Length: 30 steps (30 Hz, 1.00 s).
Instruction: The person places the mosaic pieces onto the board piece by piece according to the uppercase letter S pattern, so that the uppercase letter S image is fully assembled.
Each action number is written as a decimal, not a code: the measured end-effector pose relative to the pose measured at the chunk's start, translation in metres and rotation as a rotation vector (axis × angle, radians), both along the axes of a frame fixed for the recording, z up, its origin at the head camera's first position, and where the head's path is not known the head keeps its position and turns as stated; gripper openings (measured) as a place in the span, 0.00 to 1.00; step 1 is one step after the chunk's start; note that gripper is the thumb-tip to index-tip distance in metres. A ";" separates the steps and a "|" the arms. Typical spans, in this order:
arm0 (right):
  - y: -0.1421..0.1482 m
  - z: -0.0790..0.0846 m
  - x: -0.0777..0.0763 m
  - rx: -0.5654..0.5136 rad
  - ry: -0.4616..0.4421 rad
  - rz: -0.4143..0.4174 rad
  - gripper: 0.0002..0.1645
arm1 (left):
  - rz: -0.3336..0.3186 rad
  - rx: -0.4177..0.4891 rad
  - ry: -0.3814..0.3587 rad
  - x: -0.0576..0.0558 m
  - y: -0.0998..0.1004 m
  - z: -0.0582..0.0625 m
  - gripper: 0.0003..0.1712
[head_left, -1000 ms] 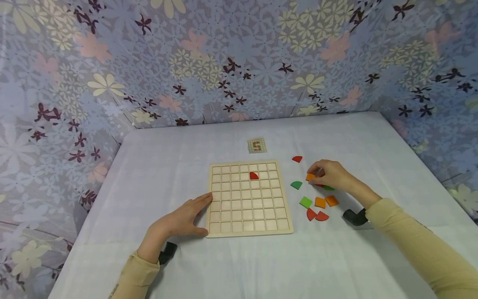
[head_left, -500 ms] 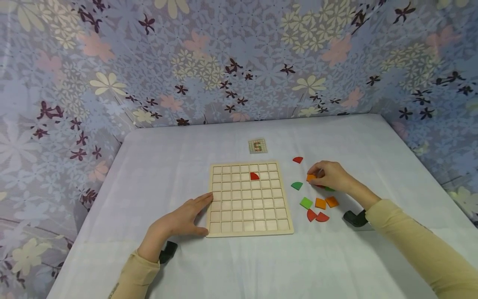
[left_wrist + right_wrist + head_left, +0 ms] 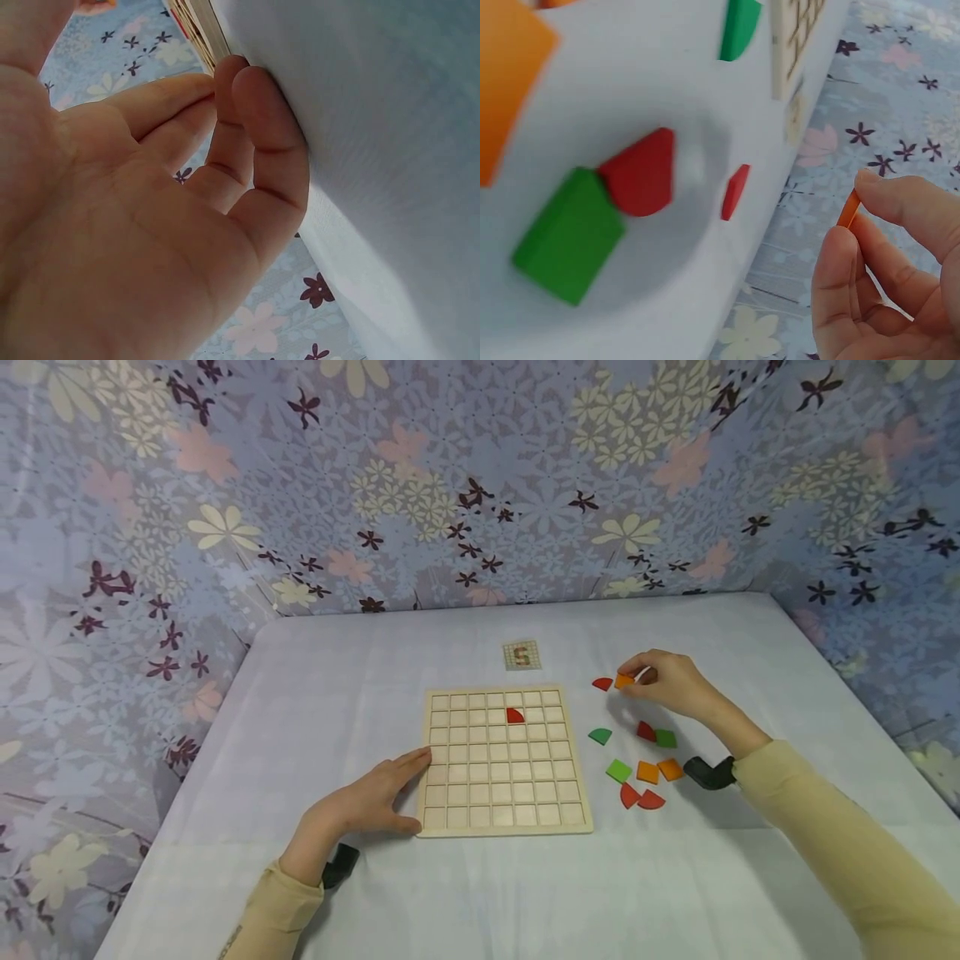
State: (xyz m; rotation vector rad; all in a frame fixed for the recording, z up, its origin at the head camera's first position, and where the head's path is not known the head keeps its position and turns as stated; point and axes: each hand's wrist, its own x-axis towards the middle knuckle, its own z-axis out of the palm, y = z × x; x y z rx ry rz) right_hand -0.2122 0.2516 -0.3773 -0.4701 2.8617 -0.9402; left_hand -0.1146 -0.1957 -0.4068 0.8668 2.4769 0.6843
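Note:
My right hand pinches an orange square tile between thumb and fingertips, raised over the table near a red quarter-circle tile. In the right wrist view the same orange tile shows edge-on. My left hand touches the left edge of a wooden grid board, its fingers extended. The left wrist view shows the fingertips right at the board's side. One red quarter-circle tile lies in a cell in the board's upper part.
Right of the board lie a green quarter-circle, a dark red one, a green square, a light green square, orange squares and red quarter-circles. A small pattern card lies behind the board.
My right hand has lifted the orange tile off the pile and moved it away from me, uncovering the dark red and green tiles. The left hand stays at the board's edge.

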 end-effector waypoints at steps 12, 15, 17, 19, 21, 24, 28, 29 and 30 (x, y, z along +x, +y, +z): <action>-0.027 0.010 -0.010 -0.055 0.018 0.032 0.16 | 0.019 -0.014 0.005 0.000 -0.002 -0.001 0.54; -0.036 0.009 -0.013 -0.082 0.012 0.050 0.16 | 0.022 -0.015 0.002 0.000 -0.002 0.000 0.54; -0.042 0.008 -0.014 -0.101 -0.001 0.063 0.17 | 0.022 -0.014 0.001 0.000 -0.001 0.000 0.54; -0.048 0.006 -0.016 -0.120 -0.010 0.074 0.17 | 0.022 -0.016 0.000 0.000 -0.001 -0.001 0.54; -0.054 0.005 -0.018 -0.131 -0.007 0.087 0.17 | 0.024 -0.017 0.000 0.000 -0.001 -0.001 0.54; -0.063 0.006 -0.021 -0.141 0.018 0.118 0.17 | 0.028 -0.017 0.004 0.000 -0.001 -0.002 0.54; -0.073 0.010 -0.024 -0.151 0.043 0.155 0.17 | 0.038 -0.028 0.003 0.001 -0.001 -0.002 0.53; -0.076 0.011 -0.025 -0.154 0.044 0.161 0.17 | 0.040 -0.031 0.003 0.001 -0.001 -0.002 0.53; -0.078 0.011 -0.026 -0.159 0.042 0.165 0.17 | 0.042 -0.033 0.002 0.001 -0.001 -0.002 0.53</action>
